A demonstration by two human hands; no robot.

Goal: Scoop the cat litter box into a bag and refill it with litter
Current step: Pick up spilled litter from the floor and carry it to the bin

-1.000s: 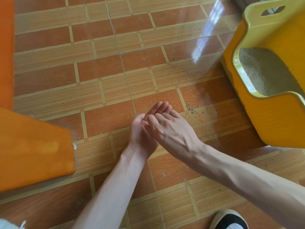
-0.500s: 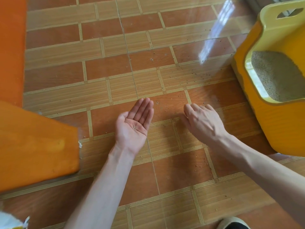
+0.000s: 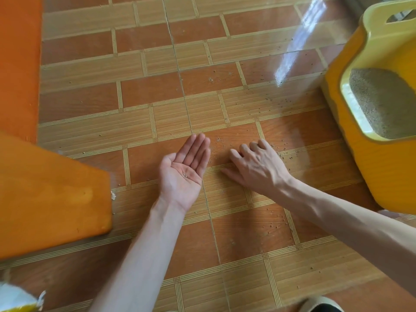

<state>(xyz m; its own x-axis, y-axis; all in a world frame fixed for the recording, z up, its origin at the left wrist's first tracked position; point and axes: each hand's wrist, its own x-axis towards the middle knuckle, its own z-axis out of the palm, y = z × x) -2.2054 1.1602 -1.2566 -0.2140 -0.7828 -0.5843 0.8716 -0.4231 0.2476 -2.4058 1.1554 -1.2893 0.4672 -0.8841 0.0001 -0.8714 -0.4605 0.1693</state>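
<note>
Since the yellow litter box point(image 3: 369, 122) already holds a level bed of grey litter point(image 3: 382, 102), we judge the scooping and refilling largely done, though no scoop shows in view and only a white-and-yellow bag corner point(image 3: 18, 300) peeks in at the bottom left, so we cannot confirm it. The box stands at the right edge of the tiled floor point(image 3: 157, 91). Stray litter granules point(image 3: 279, 152) lie scattered on the tiles beside it, so what seems left is tidying the spill. Our right hand point(image 3: 256, 167) rests palm down on the floor among them, fingers lightly bent, holding nothing that we can see. Our left hand point(image 3: 184, 167) lies flat, palm up, just beside it, fingers straight, with a few granules point(image 3: 185, 174) cupped in the palm. Orange furniture point(image 3: 49, 190) borders the floor's left edge.
</note>
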